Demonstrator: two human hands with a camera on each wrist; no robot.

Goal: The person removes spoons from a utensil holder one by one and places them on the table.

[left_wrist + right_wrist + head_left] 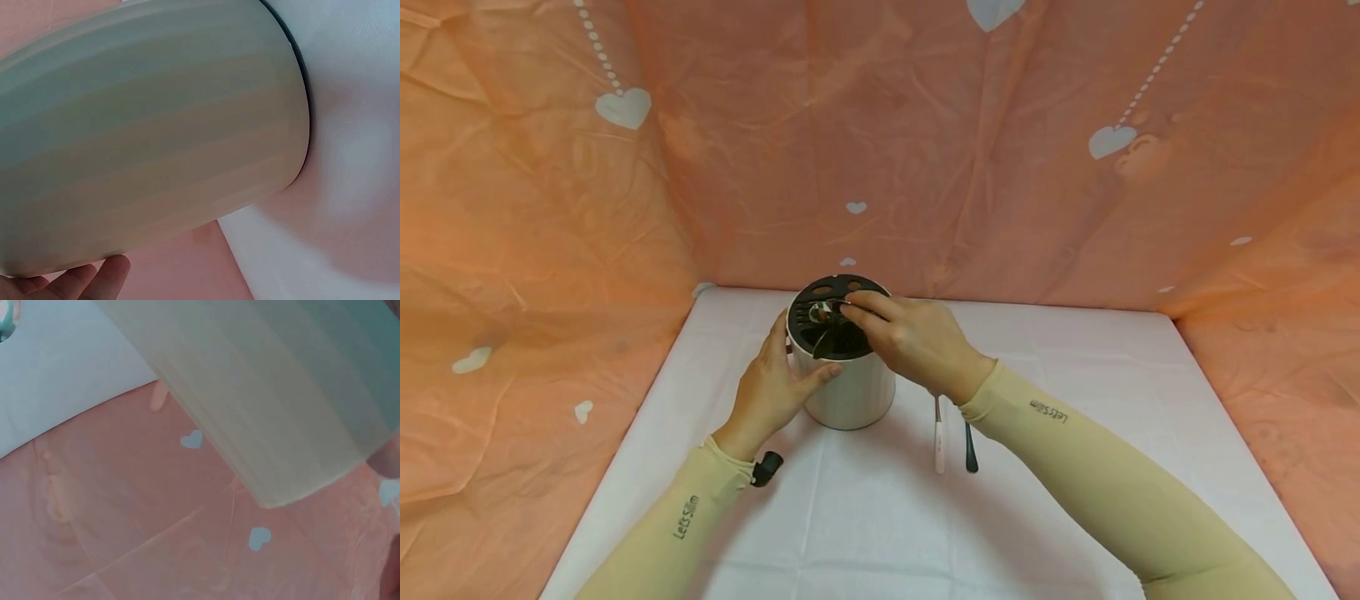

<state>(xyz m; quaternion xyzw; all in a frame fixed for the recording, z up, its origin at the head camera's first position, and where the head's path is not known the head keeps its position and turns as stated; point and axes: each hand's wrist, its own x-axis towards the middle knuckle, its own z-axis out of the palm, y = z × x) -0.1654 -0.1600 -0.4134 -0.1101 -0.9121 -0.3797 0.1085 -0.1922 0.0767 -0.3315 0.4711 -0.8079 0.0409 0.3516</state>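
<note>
A white, round utensil holder (850,396) with a black slotted lid (808,333) stands upright on the table. My left hand (772,387) grips its left side, thumb across the front near the rim. In the left wrist view its fingertips (112,275) lie along the ribbed wall of the holder (156,125). Over the lid, my right hand (917,337) pinches a shiny metal utensil (822,313) between thumb and fingers. The hand partly covers this utensil, and I cannot tell its kind. The right wrist view shows mostly the holder's wall (281,394).
Right of the holder lie a utensil with a white handle (938,446) and one with a dark handle (972,454), their far ends hidden under my right hand. White cloth covers the table (865,533). An orange curtain with hearts (887,150) surrounds it at the back and sides.
</note>
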